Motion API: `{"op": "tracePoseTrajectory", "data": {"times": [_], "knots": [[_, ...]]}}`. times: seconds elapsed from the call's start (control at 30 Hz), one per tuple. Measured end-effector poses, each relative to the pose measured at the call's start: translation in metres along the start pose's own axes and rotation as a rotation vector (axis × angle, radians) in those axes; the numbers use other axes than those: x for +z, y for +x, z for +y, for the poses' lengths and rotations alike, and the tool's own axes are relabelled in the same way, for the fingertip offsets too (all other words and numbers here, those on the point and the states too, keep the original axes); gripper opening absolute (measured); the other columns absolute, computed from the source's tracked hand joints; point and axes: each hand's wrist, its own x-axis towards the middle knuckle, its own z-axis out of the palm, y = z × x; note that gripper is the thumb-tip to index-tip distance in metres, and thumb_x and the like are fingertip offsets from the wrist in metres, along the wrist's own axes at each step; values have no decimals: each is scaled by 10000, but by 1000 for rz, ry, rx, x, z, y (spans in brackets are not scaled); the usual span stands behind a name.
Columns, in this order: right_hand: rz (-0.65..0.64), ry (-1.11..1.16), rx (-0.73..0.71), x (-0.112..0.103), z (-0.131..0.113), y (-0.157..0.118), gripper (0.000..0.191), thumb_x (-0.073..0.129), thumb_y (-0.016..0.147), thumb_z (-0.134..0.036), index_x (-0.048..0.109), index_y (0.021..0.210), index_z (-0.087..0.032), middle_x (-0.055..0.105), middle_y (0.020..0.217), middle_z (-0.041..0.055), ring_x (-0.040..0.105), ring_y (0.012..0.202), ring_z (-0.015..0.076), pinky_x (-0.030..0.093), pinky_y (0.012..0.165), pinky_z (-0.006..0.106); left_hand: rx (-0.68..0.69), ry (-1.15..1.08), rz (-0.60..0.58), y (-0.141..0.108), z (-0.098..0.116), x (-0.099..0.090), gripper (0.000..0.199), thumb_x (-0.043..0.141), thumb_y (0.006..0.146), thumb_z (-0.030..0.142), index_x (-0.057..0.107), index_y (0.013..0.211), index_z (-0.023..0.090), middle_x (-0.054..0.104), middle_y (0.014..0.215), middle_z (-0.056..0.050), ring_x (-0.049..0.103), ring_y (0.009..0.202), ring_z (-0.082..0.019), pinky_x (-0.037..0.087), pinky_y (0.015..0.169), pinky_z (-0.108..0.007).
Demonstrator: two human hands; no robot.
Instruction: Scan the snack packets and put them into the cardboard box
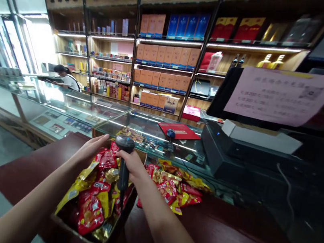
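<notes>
Well, the right hand (134,165) grips a dark scanner (124,172) by its handle, probably because that thin part is easy to wrap fingers around. The scanner is over snack packets (92,211) in a box (75,232), whose walls seem to stop them spilling. The left hand (92,149) is loose, fingers straight, maybe touching the packets; I can't tell.

There are two hands (92,151) (135,167), one scanner (124,174), one carton (128,202).
</notes>
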Motion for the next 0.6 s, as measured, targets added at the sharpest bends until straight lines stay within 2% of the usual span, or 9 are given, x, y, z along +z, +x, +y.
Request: {"op": "tracePoseTrajectory", "data": {"times": [0.07,0.13,0.3,0.47,0.6], "knots": [[11,32,-2,-13,-5,-9,102,646,554,-193,618,641,-147,499,489,-64,405,484,78,314,522,232,-35,4,-85,-6,-4,15,444,699,681,453,668,1010,156,688,1033,-97,625,956,-220,458,835,-309],[27,78,-11,-31,-12,-21,110,648,559,-198,626,654,-147,520,503,-54,427,492,83,338,538,233,-44,-8,-181,-15,-8,38,465,684,694,460,663,1038,149,671,1083,-115,602,1020,-234,444,872,-323],[190,96,-101,-96,-22,-53,152,653,561,-205,647,701,-147,596,608,-21,505,586,102,374,601,228,-110,83,-304,-32,-29,112,475,662,708,479,666,1070,171,637,1168,-109,521,1153,-253,395,942,-359],[387,112,-83,-171,-9,-85,149,645,561,-209,630,696,-150,562,565,-34,484,553,95,362,559,214,-225,139,-428,-34,-73,176,503,682,678,487,672,1070,172,651,1148,-104,552,1119,-266,403,940,-363],[458,193,15,-211,7,-98,129,637,566,-203,610,685,-160,524,509,-52,456,481,83,349,498,206,-222,291,-442,-23,-114,203,541,704,639,502,678,1057,160,606,1221,-110,523,1162,-284,401,948,-351]]}}
